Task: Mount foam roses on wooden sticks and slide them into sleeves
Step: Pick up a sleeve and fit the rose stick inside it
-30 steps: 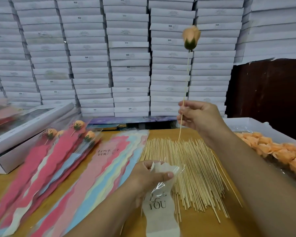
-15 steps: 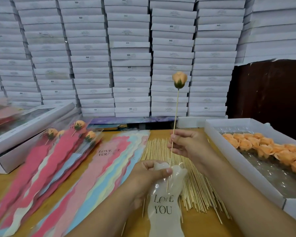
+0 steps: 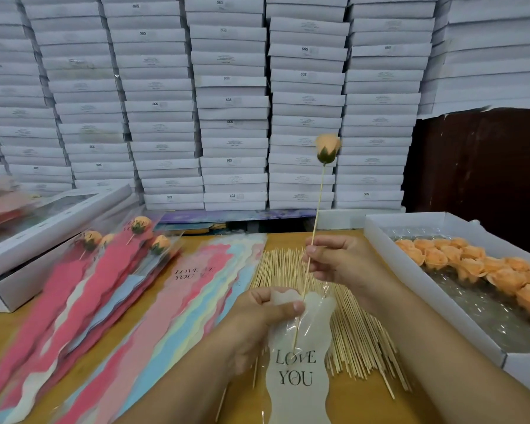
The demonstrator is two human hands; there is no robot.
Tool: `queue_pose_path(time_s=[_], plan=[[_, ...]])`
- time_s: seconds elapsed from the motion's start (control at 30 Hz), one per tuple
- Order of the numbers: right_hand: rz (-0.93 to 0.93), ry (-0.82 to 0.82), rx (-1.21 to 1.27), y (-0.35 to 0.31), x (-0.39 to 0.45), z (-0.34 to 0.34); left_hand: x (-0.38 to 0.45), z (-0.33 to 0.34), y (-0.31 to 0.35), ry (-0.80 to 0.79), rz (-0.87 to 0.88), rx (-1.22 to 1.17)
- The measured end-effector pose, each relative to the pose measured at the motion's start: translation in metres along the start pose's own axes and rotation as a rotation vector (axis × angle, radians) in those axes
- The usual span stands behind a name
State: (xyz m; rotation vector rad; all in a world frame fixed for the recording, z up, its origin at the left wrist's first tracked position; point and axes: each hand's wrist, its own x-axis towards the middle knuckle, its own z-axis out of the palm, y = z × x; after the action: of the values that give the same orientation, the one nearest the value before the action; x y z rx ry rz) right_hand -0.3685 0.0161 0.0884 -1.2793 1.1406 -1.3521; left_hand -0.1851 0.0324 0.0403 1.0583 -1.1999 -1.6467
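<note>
over the pile of bare wooden sticks [image 3: 346, 319] on the worktop [image 3: 153, 319], right hand [image 3: 340, 261] pinches a stick [image 3: 314, 228] topped with a peach foam rose [image 3: 327, 148], its lower end already inside the white "love you" sleeve [image 3: 297, 371] that left hand [image 3: 257, 325] grips at its mouth. more roses sit in the white box [image 3: 435, 304] on the right.

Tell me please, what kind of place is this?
Probably a small packing workshop for gift flowers. White flat boxes are stacked along the whole back, a tray holds many foam roses, and loose wooden sticks and printed sleeves cover the table.
</note>
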Motion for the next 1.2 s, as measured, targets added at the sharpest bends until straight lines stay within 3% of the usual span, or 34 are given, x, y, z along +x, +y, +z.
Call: queue_pose_path(time_s=[0.73, 1.2], plan=[[-0.231, 0.229, 0.064, -0.065, 0.005, -0.031, -0.007, -0.010, 0.001, 0.023, 0.000, 0.040], [-0.119, 0.073, -0.043, -0.031, 0.003, -0.017, -0.004, -0.009, 0.000, 0.017, 0.024, 0.023]])
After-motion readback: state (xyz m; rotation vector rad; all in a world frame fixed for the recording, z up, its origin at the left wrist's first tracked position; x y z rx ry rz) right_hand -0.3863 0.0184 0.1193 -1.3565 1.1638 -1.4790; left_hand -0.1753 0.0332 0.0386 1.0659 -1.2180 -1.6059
